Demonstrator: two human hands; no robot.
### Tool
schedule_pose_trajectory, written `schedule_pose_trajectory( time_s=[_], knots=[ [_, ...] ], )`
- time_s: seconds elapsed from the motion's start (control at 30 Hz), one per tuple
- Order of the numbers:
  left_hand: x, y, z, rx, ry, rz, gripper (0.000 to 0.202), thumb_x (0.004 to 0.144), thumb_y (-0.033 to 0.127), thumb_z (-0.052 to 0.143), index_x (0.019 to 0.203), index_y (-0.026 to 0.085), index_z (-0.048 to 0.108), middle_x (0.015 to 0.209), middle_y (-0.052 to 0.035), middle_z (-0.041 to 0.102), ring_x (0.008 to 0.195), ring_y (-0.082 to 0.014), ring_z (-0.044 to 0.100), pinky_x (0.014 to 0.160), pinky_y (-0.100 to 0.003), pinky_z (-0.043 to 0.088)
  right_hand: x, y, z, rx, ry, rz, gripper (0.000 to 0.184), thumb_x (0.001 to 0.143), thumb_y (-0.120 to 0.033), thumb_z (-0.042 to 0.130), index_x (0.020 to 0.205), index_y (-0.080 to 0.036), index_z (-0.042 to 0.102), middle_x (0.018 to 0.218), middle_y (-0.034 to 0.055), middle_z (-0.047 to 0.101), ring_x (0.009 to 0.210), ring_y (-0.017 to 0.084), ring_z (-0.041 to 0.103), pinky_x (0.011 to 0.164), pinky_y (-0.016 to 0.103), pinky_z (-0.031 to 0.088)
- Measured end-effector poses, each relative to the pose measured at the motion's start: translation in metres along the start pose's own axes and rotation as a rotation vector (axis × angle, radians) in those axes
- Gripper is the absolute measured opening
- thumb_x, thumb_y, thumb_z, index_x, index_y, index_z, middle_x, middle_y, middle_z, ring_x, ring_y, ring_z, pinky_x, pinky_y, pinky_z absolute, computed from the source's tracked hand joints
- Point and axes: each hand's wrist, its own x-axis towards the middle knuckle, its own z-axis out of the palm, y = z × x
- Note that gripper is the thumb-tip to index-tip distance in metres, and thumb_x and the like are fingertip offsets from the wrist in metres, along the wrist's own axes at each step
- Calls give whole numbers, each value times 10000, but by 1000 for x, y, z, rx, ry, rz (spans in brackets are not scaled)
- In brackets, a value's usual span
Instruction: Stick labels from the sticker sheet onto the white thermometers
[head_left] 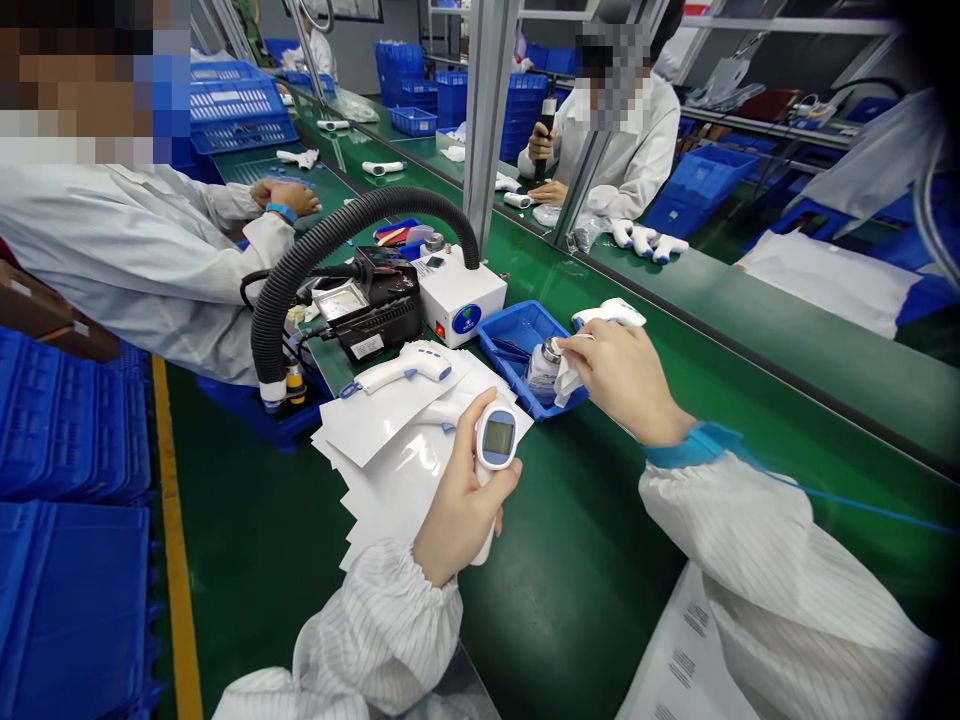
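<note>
Your left hand wrapped around white thermometer, held over green bench beside white sheets. Screen faces you; handle runs downward, slightly left. Your right hand pinches white wipe against bottle in blue tray. Bottle label, blue oval logo on white box: lettering unreadable.

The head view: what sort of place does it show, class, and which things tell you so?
Probably a factory assembly workshop. Three clues suggest it: white-coated co-workers, several similar white handheld devices, and stacked blue crates.
</note>
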Motion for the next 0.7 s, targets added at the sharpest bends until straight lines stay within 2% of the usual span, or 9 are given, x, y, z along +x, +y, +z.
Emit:
schedule_pose_trajectory(
  time_s=[0.37, 0.43, 0.53, 0.6, 0.7],
  knots=[
    [2, 1, 3, 20, -7, -33, 689, 870, 284, 605, 1448, 446, 268, 881, -12, 488, 523, -97, 449, 397, -208, 439, 1, 2, 3, 70, 29, 35, 279, 934, -213, 469, 972, -197, 745, 928, 84, 671, 908, 253, 580, 770, 387, 327],
    [2, 3, 4, -3, -3, -43, 716, 865, 298, 613, 1462, 439, 243, 872, -13, 492, 522, -102, 456, 398, -217, 453, -1, 0, -3, 171, 73, 87, 265, 927, -219, 482, 981, -209, 741, 921, 76, 670, 904, 251, 594, 771, 388, 361],
    [1, 5, 6, -10, 7, -53, 728, 871, 331, 610, 1473, 445, 217, 874, -14, 512, 496, -94, 455, 404, -228, 467, -14, -15, -24, 420, 181, 150, 249, 929, -252, 497, 1031, -228, 723, 918, 65, 657, 848, 226, 616, 712, 357, 426],
    [1, 5, 8, 7, 2, -46, 716, 880, 334, 599, 1474, 450, 217, 849, -8, 520, 460, -83, 444, 398, -228, 459, -27, -33, -42, 531, 207, 77, 246, 933, -256, 503, 1068, -247, 708, 934, 64, 650, 841, 218, 622, 690, 345, 455],
    [3, 4, 10, 26, 1, -3, 694, 887, 290, 578, 1475, 432, 238, 838, -8, 540, 426, -74, 438, 387, -221, 434, -49, -60, -58, 464, 208, -172, 274, 929, -200, 500, 1131, -268, 673, 953, 69, 668, 873, 226, 619, 766, 385, 471]
  ],
)
